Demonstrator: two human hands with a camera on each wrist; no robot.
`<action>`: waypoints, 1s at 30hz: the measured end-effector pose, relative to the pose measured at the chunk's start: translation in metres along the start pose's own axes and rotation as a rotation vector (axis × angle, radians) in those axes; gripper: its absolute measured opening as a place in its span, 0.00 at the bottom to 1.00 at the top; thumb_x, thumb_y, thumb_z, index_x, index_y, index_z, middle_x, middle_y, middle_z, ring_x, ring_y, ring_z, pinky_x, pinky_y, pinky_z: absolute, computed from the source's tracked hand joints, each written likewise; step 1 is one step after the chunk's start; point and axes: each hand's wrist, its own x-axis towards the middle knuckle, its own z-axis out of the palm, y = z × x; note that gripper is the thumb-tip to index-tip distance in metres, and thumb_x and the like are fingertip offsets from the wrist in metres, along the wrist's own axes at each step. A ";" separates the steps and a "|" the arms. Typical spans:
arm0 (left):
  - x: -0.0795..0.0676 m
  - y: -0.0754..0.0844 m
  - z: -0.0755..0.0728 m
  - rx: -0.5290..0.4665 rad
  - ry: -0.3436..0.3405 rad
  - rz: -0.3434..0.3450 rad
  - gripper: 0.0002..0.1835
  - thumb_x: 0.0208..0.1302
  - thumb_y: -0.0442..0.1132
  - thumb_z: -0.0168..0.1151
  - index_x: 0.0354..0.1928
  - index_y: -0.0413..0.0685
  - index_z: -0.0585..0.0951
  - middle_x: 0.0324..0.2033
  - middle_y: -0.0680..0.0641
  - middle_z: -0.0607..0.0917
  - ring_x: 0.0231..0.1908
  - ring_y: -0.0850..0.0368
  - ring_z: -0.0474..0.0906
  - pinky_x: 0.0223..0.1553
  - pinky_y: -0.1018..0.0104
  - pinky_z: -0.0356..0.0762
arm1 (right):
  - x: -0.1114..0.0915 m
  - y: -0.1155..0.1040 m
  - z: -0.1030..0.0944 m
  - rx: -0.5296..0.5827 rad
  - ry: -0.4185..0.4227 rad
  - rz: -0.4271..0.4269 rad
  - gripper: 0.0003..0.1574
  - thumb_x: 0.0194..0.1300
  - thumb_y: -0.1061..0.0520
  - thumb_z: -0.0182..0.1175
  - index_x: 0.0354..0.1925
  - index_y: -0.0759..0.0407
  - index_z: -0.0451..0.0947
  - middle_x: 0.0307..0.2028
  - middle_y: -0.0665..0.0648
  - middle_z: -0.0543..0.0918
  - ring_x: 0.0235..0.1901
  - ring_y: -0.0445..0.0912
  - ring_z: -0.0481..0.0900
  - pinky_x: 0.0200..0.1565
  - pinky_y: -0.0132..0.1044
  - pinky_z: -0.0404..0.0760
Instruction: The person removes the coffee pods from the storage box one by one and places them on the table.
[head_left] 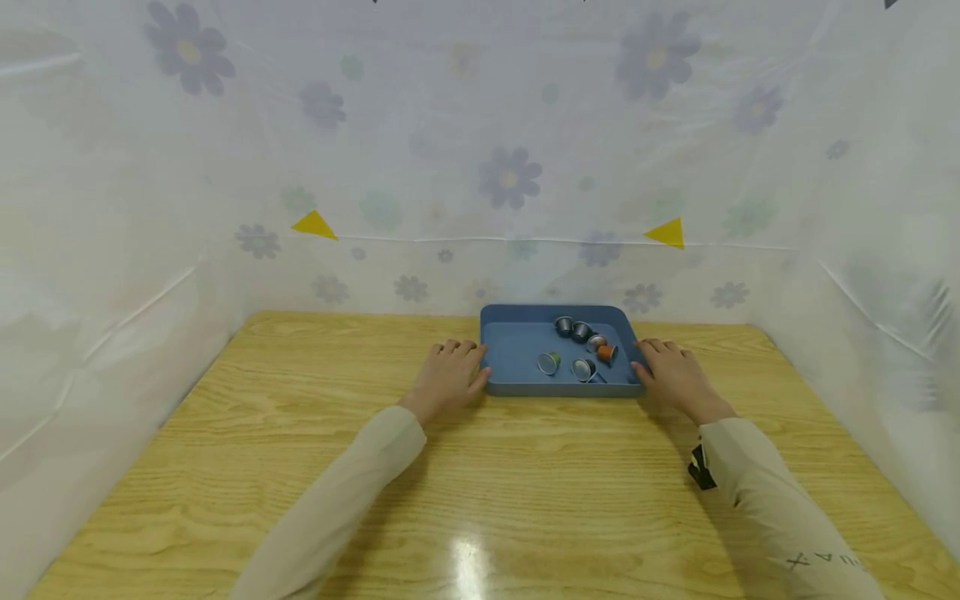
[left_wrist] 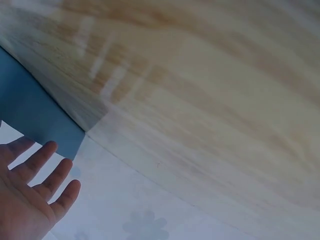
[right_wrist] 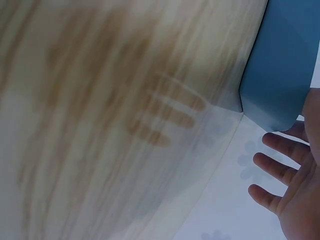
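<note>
A blue rectangular tray [head_left: 513, 342] lies near the back edge of the table with several coffee capsules in it. Two dark capsules [head_left: 581, 332] are at the tray's back, and an orange capsule [head_left: 606, 354] is by its right side. Toward the front are a capsule with a greenish body [head_left: 549, 363] and one showing its silver lid [head_left: 582, 370]. My left hand [head_left: 448, 372] is at the tray's left side, fingers extended in the left wrist view. At the right side is my right hand [head_left: 677, 377], its fingers spread and fairly straight beside the tray's wall [right_wrist: 280, 65].
The wooden table [head_left: 480, 475] spreads out in front of the tray. White flower-printed sheeting [head_left: 427, 167] hangs behind it and along both sides. Two yellow triangles [head_left: 315, 225] are on the back sheet.
</note>
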 end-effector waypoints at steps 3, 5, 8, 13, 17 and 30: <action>0.000 0.001 0.000 -0.012 -0.007 -0.005 0.26 0.69 0.54 0.38 0.65 0.53 0.65 0.59 0.48 0.71 0.58 0.48 0.67 0.57 0.50 0.66 | -0.001 -0.001 -0.001 0.014 -0.009 0.004 0.28 0.67 0.52 0.48 0.60 0.66 0.64 0.58 0.68 0.68 0.57 0.66 0.64 0.52 0.64 0.65; 0.001 0.001 0.001 -0.010 -0.011 -0.008 0.26 0.70 0.53 0.38 0.65 0.52 0.65 0.59 0.48 0.71 0.58 0.48 0.67 0.57 0.50 0.66 | -0.001 -0.001 -0.002 0.021 -0.016 0.010 0.28 0.67 0.52 0.48 0.61 0.66 0.64 0.59 0.68 0.68 0.57 0.65 0.64 0.52 0.64 0.64; 0.001 0.001 0.001 -0.008 -0.016 -0.010 0.26 0.70 0.53 0.38 0.65 0.52 0.65 0.60 0.48 0.71 0.58 0.47 0.67 0.57 0.50 0.65 | 0.000 -0.002 -0.002 0.026 -0.026 0.018 0.29 0.67 0.52 0.48 0.61 0.66 0.64 0.60 0.68 0.67 0.58 0.65 0.63 0.52 0.64 0.64; 0.002 0.000 0.002 -0.007 -0.012 -0.009 0.26 0.69 0.53 0.38 0.65 0.52 0.65 0.60 0.48 0.71 0.58 0.48 0.67 0.57 0.50 0.66 | 0.000 -0.001 -0.001 0.035 -0.038 0.027 0.29 0.67 0.52 0.48 0.62 0.66 0.62 0.60 0.69 0.66 0.58 0.66 0.62 0.52 0.65 0.63; 0.002 0.000 0.004 -0.012 0.003 -0.005 0.26 0.69 0.53 0.38 0.64 0.52 0.66 0.59 0.48 0.71 0.57 0.48 0.68 0.56 0.50 0.66 | 0.000 0.000 -0.001 0.047 -0.039 0.026 0.30 0.67 0.52 0.48 0.62 0.66 0.62 0.60 0.69 0.65 0.58 0.66 0.62 0.53 0.65 0.63; -0.001 -0.002 0.000 -0.070 0.004 -0.003 0.25 0.68 0.51 0.40 0.63 0.49 0.68 0.59 0.47 0.72 0.57 0.47 0.68 0.57 0.49 0.65 | -0.002 -0.003 -0.001 0.040 -0.049 0.022 0.32 0.67 0.50 0.49 0.63 0.65 0.61 0.61 0.69 0.65 0.58 0.67 0.62 0.54 0.65 0.62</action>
